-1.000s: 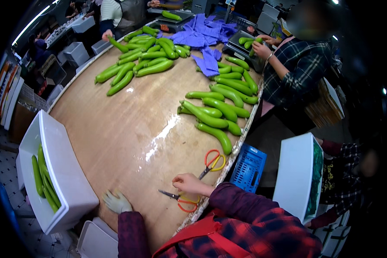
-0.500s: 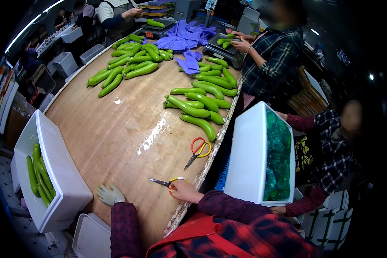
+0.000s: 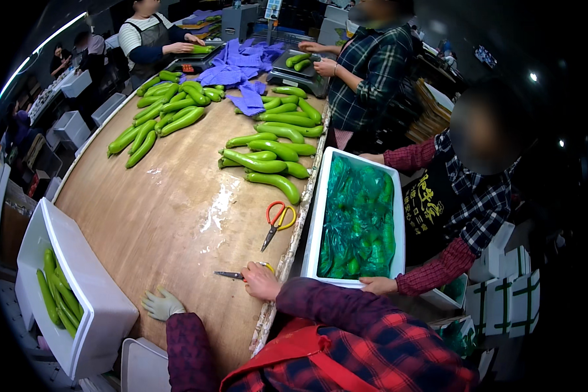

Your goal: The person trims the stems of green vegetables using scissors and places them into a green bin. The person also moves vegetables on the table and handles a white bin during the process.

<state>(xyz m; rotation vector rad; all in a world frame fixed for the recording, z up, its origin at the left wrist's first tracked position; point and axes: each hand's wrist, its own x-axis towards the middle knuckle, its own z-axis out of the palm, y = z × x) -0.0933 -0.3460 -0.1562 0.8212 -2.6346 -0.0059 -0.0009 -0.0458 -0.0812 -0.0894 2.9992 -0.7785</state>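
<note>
My left hand (image 3: pixel 163 305), in a pale glove, lies flat on the wooden table (image 3: pixel 176 228) near its front left edge, fingers spread and holding nothing. My right hand (image 3: pixel 261 282), bare, rests on the table near the right edge, closed round the handles of a pair of scissors (image 3: pixel 229 274). Their dark blades point left, and a bit of yellow handle shows past the fingers. Farther up the table lies a second pair of scissors (image 3: pixel 272 230) with one red and one yellow loop. Beyond it, long green eggplants (image 3: pixel 261 162) are heaped along the right side.
More green eggplants (image 3: pixel 151 124) lie at the far left, beside purple cloths (image 3: pixel 242 65). A white box (image 3: pixel 108 310) holding several eggplants stands at the left. On the right, a co-worker holds a white foam box (image 3: pixel 311 228) lined with green plastic. Two other people work at scales.
The co-worker's foam box has tipped flatter, showing more of its green lining. My view has shifted a little. My right hand has closed further over the scissors' handles; my left hand stays put.
</note>
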